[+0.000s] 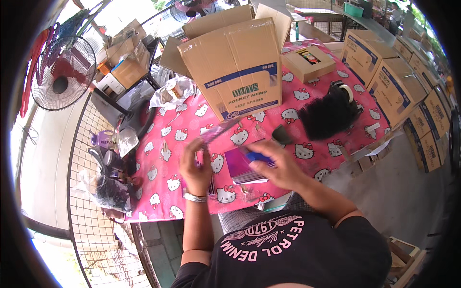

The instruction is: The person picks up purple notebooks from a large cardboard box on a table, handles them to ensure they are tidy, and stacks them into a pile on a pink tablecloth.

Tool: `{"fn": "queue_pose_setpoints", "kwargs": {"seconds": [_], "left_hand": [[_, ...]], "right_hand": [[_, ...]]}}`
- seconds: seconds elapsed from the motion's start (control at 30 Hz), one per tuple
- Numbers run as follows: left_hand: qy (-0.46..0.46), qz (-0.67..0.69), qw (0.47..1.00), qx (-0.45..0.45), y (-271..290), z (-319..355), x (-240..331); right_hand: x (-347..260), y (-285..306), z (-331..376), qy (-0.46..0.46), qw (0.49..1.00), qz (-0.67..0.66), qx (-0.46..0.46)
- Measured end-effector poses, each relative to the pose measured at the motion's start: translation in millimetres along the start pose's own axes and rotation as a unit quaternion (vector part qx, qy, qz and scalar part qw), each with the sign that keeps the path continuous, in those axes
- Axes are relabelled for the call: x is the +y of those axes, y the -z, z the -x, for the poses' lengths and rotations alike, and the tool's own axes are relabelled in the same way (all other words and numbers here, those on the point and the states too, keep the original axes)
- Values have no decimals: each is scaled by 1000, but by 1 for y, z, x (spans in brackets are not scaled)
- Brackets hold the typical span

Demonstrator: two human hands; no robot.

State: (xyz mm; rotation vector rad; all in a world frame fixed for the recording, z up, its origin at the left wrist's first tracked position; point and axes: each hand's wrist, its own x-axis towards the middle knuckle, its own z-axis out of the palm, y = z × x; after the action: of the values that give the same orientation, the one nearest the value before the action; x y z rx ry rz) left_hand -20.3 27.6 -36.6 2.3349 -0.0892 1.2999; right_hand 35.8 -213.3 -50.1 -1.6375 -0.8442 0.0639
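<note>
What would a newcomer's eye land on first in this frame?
First the bright pink cartoon-cat-print tablecloth that covers the table in the middle of the view. On it, at the far edge, stands a large open brown cardboard box. Nearer the person, the right hand lies over a stack of purple notebooks, while the left hand, a metal watch at its wrist, is raised beside it, blurred.
</note>
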Motion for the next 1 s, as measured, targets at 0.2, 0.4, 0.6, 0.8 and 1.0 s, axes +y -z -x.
{"fn": "queue_pose_setpoints", "kwargs": {"seconds": [0.2,0.4,0.6,0.8,1.0], "left_hand": [[119,-256,932,-228,43,-17,-67],[289,-239,809,-452,15,61,-131],[304,-210,826,-426,37,100,-161],[357,-105,842,-391,55,107,-153],[119,-40,973,-195,1,31,-21]], "right_hand": [[136,50,81,-117,943,311,18],[175,67,52,-82,916,390,35],[248,118,-2,-165,768,608,116],[253,115,-18,-165,742,649,30],[236,127,-19,-201,791,569,102]]}}
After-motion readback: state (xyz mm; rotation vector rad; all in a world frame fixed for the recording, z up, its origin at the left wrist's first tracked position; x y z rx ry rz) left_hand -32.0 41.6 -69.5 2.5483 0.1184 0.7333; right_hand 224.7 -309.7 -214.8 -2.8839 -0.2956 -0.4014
